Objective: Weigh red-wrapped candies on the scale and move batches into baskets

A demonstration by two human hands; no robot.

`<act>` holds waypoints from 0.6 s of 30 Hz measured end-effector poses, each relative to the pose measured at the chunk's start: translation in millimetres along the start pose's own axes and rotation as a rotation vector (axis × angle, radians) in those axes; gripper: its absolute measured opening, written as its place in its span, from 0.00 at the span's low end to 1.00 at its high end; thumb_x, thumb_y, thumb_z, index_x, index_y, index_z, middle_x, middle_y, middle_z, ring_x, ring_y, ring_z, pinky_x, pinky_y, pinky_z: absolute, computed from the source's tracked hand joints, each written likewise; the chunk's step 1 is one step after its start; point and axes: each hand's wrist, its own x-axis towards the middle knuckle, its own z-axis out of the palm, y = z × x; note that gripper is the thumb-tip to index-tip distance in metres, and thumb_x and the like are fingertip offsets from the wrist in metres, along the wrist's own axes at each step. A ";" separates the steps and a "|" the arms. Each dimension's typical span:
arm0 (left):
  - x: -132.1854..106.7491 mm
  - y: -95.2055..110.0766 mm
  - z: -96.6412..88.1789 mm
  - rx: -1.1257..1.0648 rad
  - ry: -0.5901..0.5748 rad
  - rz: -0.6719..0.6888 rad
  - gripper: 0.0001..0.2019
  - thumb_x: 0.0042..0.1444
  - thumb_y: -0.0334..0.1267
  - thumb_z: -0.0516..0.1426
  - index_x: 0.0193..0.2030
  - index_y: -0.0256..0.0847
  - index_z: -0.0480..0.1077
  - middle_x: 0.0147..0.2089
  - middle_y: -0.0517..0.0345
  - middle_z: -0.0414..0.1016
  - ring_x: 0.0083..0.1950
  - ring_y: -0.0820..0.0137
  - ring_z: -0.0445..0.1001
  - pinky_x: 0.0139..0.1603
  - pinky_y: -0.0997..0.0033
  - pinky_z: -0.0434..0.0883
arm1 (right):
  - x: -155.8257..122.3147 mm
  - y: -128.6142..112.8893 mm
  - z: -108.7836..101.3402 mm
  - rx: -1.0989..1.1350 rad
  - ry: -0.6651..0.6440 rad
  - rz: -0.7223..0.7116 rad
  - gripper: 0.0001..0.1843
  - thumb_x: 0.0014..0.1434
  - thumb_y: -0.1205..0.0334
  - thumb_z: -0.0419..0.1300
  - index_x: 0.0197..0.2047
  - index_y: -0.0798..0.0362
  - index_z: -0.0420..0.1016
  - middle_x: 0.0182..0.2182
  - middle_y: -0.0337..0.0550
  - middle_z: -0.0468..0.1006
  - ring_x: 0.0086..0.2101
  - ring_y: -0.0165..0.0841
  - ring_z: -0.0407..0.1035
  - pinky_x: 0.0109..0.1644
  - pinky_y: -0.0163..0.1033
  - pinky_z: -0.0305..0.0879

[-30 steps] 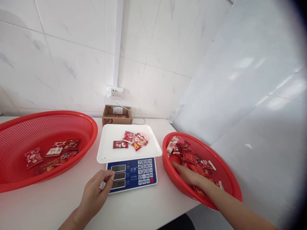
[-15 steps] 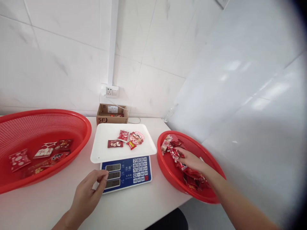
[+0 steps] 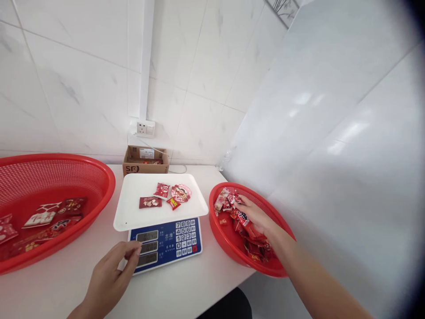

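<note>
My left hand (image 3: 111, 274) hovers at the lower left of a blue-fronted digital scale (image 3: 168, 249), beside its displays. Its thumb and index finger curl together, with nothing visible in them. On the scale's white tray (image 3: 129, 201) lie a dark red packet (image 3: 150, 202), a red-and-white packet (image 3: 162, 190), a small red-and-yellow packet (image 3: 173, 204) and a round-ish printed red-and-pink piece (image 3: 181, 192). My right hand (image 3: 254, 215) reaches into the right red basket (image 3: 219, 232), fingers closed on a red-and-white candy packet (image 3: 233, 198). Its fingertips are partly hidden among other packets (image 3: 244, 219).
A larger red mesh basket (image 3: 66, 164) with several packets stands on the left. Behind the scale sits an open cardboard box (image 3: 146, 167), below a wall socket (image 3: 145, 128). White tiled walls (image 3: 186, 102) border the white table (image 3: 186, 283) at the back and right.
The view has turned slightly right, so the things appear further left. My right hand has shifted a little among the packets in the right basket. My left hand keeps its place by the scale.
</note>
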 end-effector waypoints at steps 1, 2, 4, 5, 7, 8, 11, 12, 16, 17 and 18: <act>0.0 -0.2 0.0 0.002 -0.001 0.003 0.08 0.56 0.43 0.54 0.34 0.44 0.71 0.23 0.64 0.71 0.19 0.77 0.67 0.13 0.85 0.62 | -0.4 -6.3 5.9 -0.010 -0.016 -0.030 0.29 0.59 0.53 0.53 0.63 0.50 0.56 0.64 0.51 0.58 0.60 0.40 0.59 0.58 0.46 0.62; 0.0 -0.4 0.1 0.003 -0.001 0.003 0.08 0.56 0.43 0.54 0.34 0.44 0.71 0.23 0.64 0.71 0.19 0.77 0.67 0.14 0.84 0.62 | -0.7 -13.6 13.3 -0.022 -0.038 -0.070 0.29 0.59 0.54 0.54 0.62 0.49 0.58 0.62 0.50 0.61 0.59 0.39 0.60 0.58 0.45 0.61; 0.3 -0.6 0.4 0.001 -0.007 0.002 0.07 0.56 0.42 0.53 0.34 0.44 0.71 0.23 0.64 0.71 0.20 0.76 0.68 0.14 0.84 0.62 | -0.7 -30.4 31.9 -0.066 -0.101 -0.178 0.27 0.57 0.57 0.56 0.60 0.50 0.61 0.57 0.48 0.69 0.55 0.38 0.64 0.58 0.44 0.61; 0.4 -0.7 0.6 -0.002 -0.008 -0.003 0.07 0.56 0.41 0.53 0.34 0.44 0.71 0.23 0.64 0.71 0.21 0.76 0.68 0.15 0.84 0.63 | -0.6 -39.6 42.5 -0.094 -0.137 -0.238 0.26 0.56 0.58 0.57 0.58 0.50 0.63 0.52 0.47 0.73 0.52 0.38 0.67 0.57 0.44 0.62; 0.0 -1.2 1.0 -0.010 -0.008 -0.022 0.06 0.56 0.40 0.53 0.33 0.44 0.70 0.22 0.65 0.70 0.21 0.76 0.68 0.14 0.84 0.62 | -0.6 -58.3 65.0 -0.150 -0.204 -0.349 0.24 0.55 0.60 0.58 0.56 0.51 0.66 0.44 0.44 0.78 0.45 0.37 0.72 0.53 0.44 0.65; -0.4 -1.5 1.2 -0.014 -0.012 -0.033 0.06 0.56 0.39 0.53 0.34 0.44 0.70 0.22 0.65 0.70 0.22 0.76 0.68 0.13 0.84 0.61 | -0.8 -67.3 76.0 -0.171 -0.228 -0.393 0.24 0.54 0.60 0.58 0.56 0.51 0.66 0.42 0.43 0.78 0.42 0.36 0.72 0.51 0.44 0.65; -1.7 -2.2 1.6 -0.027 -0.013 -0.048 0.05 0.57 0.38 0.53 0.35 0.44 0.70 0.23 0.65 0.69 0.22 0.76 0.68 0.13 0.84 0.60 | -2.0 -89.5 103.9 -0.203 -0.271 -0.482 0.25 0.55 0.59 0.58 0.56 0.47 0.66 0.45 0.41 0.77 0.44 0.35 0.72 0.51 0.42 0.64; -1.9 -2.3 1.7 -0.030 -0.010 -0.044 0.05 0.57 0.38 0.53 0.35 0.44 0.69 0.22 0.65 0.68 0.22 0.75 0.68 0.13 0.84 0.60 | -2.2 -94.5 110.6 -0.213 -0.282 -0.501 0.26 0.54 0.58 0.59 0.57 0.46 0.66 0.48 0.40 0.76 0.46 0.35 0.71 0.52 0.42 0.63; -0.8 -1.3 1.3 -0.022 0.010 -0.009 0.04 0.57 0.37 0.53 0.35 0.43 0.69 0.22 0.65 0.68 0.23 0.76 0.68 0.15 0.84 0.61 | 0.6 -101.9 121.9 -0.248 -0.285 -0.528 0.31 0.50 0.53 0.63 0.58 0.44 0.66 0.54 0.41 0.73 0.52 0.39 0.67 0.56 0.45 0.60; -0.5 -0.8 1.0 -0.018 0.013 0.000 0.04 0.57 0.37 0.53 0.35 0.43 0.69 0.23 0.65 0.69 0.23 0.76 0.68 0.16 0.83 0.62 | 2.7 -101.3 121.6 -0.252 -0.269 -0.526 0.30 0.51 0.53 0.62 0.58 0.45 0.66 0.53 0.42 0.73 0.51 0.39 0.67 0.56 0.46 0.60; -0.3 -0.4 0.7 -0.015 0.013 0.007 0.04 0.57 0.36 0.53 0.35 0.43 0.69 0.23 0.65 0.69 0.23 0.76 0.68 0.17 0.83 0.63 | 5.4 -100.1 120.6 -0.253 -0.247 -0.522 0.29 0.53 0.53 0.60 0.58 0.46 0.66 0.52 0.43 0.74 0.51 0.39 0.68 0.56 0.46 0.60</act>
